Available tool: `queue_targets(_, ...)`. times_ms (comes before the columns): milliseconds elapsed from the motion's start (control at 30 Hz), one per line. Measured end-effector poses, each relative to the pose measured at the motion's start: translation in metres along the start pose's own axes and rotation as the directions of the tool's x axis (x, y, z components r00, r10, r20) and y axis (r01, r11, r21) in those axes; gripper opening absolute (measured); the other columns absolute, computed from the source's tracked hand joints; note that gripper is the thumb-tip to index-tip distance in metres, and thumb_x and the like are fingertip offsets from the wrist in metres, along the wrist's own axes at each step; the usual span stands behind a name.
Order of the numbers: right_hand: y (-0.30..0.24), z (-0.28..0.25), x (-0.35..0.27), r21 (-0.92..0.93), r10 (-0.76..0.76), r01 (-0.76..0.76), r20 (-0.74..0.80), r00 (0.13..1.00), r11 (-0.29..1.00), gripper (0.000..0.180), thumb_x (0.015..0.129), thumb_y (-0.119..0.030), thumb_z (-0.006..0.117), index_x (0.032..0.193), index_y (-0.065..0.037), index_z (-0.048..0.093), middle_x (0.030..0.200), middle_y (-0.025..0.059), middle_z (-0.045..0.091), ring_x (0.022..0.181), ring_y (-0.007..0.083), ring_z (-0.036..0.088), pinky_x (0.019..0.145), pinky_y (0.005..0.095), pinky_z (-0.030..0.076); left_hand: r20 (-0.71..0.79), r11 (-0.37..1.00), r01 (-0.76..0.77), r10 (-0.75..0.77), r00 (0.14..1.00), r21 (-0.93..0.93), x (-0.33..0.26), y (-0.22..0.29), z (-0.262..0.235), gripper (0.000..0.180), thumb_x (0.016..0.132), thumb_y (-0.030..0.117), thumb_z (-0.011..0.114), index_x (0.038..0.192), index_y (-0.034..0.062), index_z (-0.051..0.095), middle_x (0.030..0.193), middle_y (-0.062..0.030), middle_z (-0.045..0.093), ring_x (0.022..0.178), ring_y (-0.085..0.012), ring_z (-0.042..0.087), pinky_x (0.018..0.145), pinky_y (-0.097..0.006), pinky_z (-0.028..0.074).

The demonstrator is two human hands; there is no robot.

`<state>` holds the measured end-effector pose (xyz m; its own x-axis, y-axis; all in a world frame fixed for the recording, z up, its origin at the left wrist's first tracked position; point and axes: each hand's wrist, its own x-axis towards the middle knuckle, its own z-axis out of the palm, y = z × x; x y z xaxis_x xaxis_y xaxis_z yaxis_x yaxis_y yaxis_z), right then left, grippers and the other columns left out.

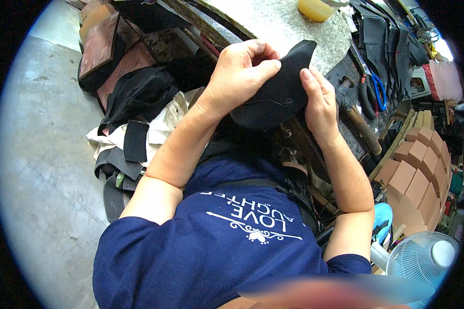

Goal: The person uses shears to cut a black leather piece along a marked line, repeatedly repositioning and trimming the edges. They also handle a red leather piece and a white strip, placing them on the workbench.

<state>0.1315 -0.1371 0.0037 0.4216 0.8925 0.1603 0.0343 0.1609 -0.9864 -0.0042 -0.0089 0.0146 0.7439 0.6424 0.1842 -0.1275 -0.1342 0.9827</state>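
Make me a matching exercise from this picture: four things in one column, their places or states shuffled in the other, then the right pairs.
Things
1. black sheet
2. hammer
3. fan
4. yellow tub

Places or states
A. at the top edge of the picture, on a pale worktop
B. just right of the right hand, its handle slanting toward the lower right
C. held between the left hand and the right hand
D. in the lower right corner area, with a round white hub

Pairs: 1-C, 2-B, 3-D, 4-A
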Motion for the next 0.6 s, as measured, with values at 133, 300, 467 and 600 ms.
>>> queue_targets(133, 0.003, 0.002, 0.002, -0.154, -0.037, 0.031, -0.034, 0.999, 0.988, 0.025, 0.100, -0.019, 0.053, 0.111, 0.001, 0.065, 0.088, 0.0008, 0.067, 0.081, 0.0061, 0.056, 0.071, 0.0236, 0.048, -0.069, 0.966, -0.108, 0.128, 0.989, 0.234, -0.003, 0.005, 0.006, 0.011, 0.085, 0.003, 0.066, 0.095, -0.0009, 0.066, 0.084, -0.0020, 0.064, 0.079, -0.0079, 0.059, 0.072, -0.022, 0.048)
queue_targets(300, 0.008, 0.003, 0.002, -0.174, -0.083, 0.075, -0.037, 0.996, 0.982, 0.025, 0.100, -0.020, 0.054, 0.110, 0.000, 0.065, 0.086, 0.0015, 0.066, 0.080, 0.0061, 0.056, 0.071, 0.0237, 0.047, -0.082, 0.857, -0.300, 0.365, 0.927, 0.419, -0.001, 0.011, 0.012, 0.015, 0.082, 0.004, 0.071, 0.097, -0.0012, 0.070, 0.081, -0.0051, 0.063, 0.075, -0.0109, 0.061, 0.069, -0.022, 0.049)
queue_targets(467, 0.010, 0.001, 0.003, -0.186, -0.076, 0.067, -0.043, 0.996, 0.980, 0.024, 0.100, -0.020, 0.054, 0.110, 0.000, 0.064, 0.083, 0.0023, 0.066, 0.079, 0.0066, 0.055, 0.071, 0.0248, 0.047, -0.127, 0.956, -0.190, 0.222, 0.967, 0.224, 0.002, 0.009, 0.015, 0.013, 0.084, 0.007, 0.072, 0.095, 0.0007, 0.072, 0.080, -0.0003, 0.065, 0.073, -0.0052, 0.057, 0.065, -0.020, 0.046)
queue_targets(600, 0.010, 0.001, 0.003, -0.229, -0.077, 0.067, -0.038, 0.996, 0.971, 0.023, 0.100, -0.019, 0.054, 0.111, -0.001, 0.064, 0.082, 0.0049, 0.066, 0.078, 0.0086, 0.058, 0.072, 0.0266, 0.048, -0.106, 0.995, -0.085, 0.090, 0.990, 0.045, 0.005, 0.006, 0.016, 0.010, 0.085, 0.008, 0.071, 0.093, 0.0026, 0.072, 0.082, 0.0027, 0.065, 0.074, -0.0028, 0.055, 0.065, -0.018, 0.045)
